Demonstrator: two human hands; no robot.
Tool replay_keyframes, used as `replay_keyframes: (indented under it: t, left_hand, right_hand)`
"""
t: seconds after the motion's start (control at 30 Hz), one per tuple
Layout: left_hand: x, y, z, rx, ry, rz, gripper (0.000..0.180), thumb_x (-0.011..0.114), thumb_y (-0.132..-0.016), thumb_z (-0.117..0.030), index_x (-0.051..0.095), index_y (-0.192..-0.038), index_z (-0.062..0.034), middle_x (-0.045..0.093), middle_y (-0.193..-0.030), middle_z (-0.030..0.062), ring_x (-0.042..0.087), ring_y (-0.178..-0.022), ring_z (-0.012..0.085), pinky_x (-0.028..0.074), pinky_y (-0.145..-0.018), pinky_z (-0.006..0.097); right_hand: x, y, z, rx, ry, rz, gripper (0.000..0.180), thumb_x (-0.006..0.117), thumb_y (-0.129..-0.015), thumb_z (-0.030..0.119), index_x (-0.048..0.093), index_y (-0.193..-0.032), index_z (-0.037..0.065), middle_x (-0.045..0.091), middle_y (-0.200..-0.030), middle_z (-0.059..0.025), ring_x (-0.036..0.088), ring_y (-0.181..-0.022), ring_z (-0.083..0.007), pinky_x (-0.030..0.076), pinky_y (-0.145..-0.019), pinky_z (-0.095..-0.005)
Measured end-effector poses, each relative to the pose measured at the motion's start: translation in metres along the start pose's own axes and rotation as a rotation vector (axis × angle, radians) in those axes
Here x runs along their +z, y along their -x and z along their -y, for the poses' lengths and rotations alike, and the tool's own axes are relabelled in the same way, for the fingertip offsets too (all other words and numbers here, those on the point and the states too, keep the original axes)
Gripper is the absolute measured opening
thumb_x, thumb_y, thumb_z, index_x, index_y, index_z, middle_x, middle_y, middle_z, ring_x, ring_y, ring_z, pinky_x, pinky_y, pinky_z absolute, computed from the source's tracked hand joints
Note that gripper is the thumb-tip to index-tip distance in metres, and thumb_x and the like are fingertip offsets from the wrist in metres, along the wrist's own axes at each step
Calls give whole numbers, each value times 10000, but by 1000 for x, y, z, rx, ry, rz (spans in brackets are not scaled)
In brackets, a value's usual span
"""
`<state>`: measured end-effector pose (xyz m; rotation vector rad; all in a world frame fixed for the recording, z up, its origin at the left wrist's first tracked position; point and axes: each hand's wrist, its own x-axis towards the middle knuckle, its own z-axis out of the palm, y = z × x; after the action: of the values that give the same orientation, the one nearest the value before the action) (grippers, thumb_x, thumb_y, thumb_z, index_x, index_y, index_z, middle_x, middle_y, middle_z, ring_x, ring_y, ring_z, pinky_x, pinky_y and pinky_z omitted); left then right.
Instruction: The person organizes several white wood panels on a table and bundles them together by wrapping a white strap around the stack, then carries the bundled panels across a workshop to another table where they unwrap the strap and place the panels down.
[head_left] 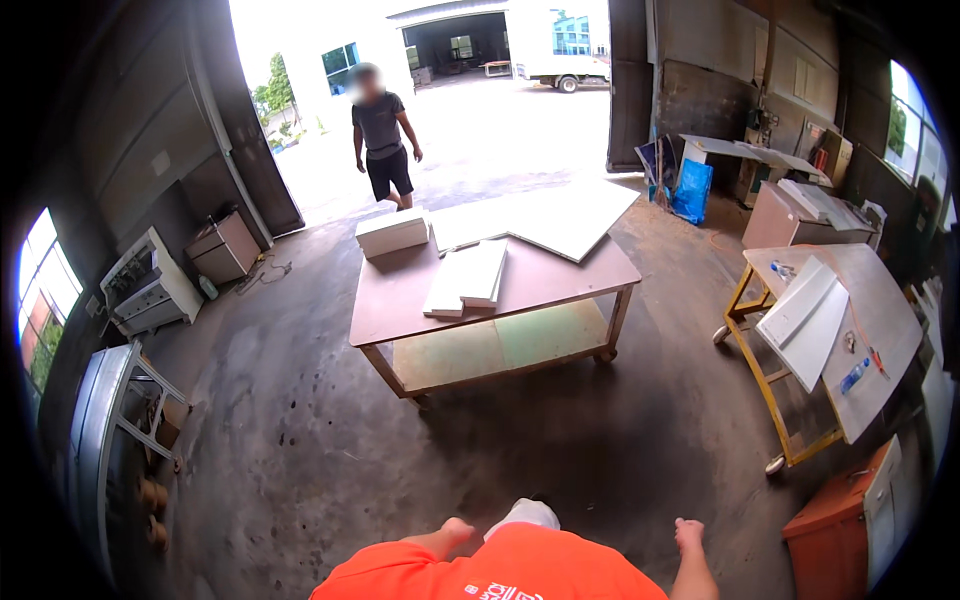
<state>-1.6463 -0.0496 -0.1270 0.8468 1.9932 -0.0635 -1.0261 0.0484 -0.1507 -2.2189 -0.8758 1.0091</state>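
workshop floor (290,390); white boards (465,278) on table (400,310); white-lettered orange shirt (440,578); left hand (457,529), right hand (689,534): grip unclear

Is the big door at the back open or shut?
Open: bright ground and a white truck show outside, through the wide gap.

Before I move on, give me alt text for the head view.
Indoors, the wearer's left hand and right hand, apparently empty, are short of a wheeled table bearing white panels. Another person in dark clothes is beyond it; a yellow-framed table stands at right.
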Motion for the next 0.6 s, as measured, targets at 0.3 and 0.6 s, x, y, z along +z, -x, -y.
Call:
replay_keyframes:
  t: [0.3,0.6]
  left_hand:
    - [-30,-120,-72,-81,142,-63,297,612,-836,-255,685,-809,32,669,-751,110,648,-682,250,512,-639,368]
    - [-155,-143,-379,453,396,-101,317,633,-826,-254,701,-996,5,708,-956,154,679,-890,254,527,-800,368]
  right_hand:
    - [56,-72,165,104,-37,172,211,653,-889,191,583,-758,41,552,-602,-30,500,-449,-120,375,-380,-274]
    - [102,-79,224,328,149,334,187,672,-867,166,595,-777,21,558,-608,-50,524,-468,-165,395,-413,-324]
